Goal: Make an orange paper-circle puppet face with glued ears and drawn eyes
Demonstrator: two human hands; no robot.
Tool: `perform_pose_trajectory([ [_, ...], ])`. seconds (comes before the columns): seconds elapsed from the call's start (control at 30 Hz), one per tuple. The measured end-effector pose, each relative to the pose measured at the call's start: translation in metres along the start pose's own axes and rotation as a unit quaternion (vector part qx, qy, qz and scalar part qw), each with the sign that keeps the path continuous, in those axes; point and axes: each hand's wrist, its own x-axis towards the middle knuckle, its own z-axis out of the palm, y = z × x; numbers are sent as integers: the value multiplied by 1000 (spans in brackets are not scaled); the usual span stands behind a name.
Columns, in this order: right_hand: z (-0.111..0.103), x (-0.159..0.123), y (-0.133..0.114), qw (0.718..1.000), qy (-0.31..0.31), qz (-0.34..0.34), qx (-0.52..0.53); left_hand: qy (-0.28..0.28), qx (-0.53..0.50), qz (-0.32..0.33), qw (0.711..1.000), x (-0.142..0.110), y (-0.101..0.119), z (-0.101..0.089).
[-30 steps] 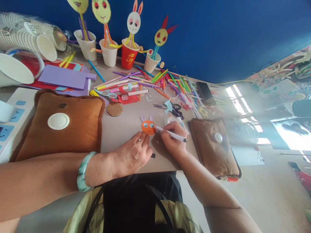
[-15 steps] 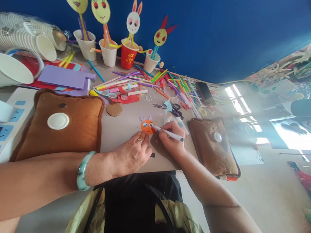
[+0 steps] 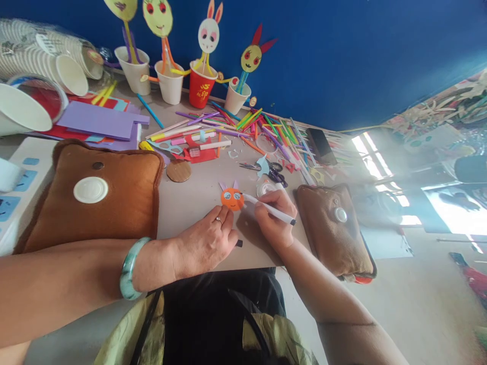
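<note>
A: Where's our orange paper face [image 3: 232, 202]?
B: On the table [image 3: 175, 205], in front of us, lilac ears [image 3: 236, 184] pointing far.
A: Left hand [image 3: 205, 246]?
B: Fingertips bent down on the face's near edge. Black cap-like piece [image 3: 239, 243] shows by the thumb; we can't tell if it's gripped.
A: Right hand [image 3: 277, 227]?
B: Fingers wrapped round a white marker [image 3: 282, 215], tip at the right-hand eye [image 3: 236, 196]. We can't tell if it touches.
A: What's around?
B: We've got dark-handled scissors [image 3: 278, 178] and tape roll [image 3: 265, 188] on the far side of the right hand, cardboard disc [image 3: 178, 171] far left of the face.
</note>
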Motion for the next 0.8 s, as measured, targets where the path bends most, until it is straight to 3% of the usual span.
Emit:
perform_pose_trajectory([
  [0.5,4,3,-3,998,-56,17,12,1,6,-7,1000,0,2,0],
  [0.8,4,4,-3,999,-39,29,-9,-5,1,-4,1000,0,1,-2],
])
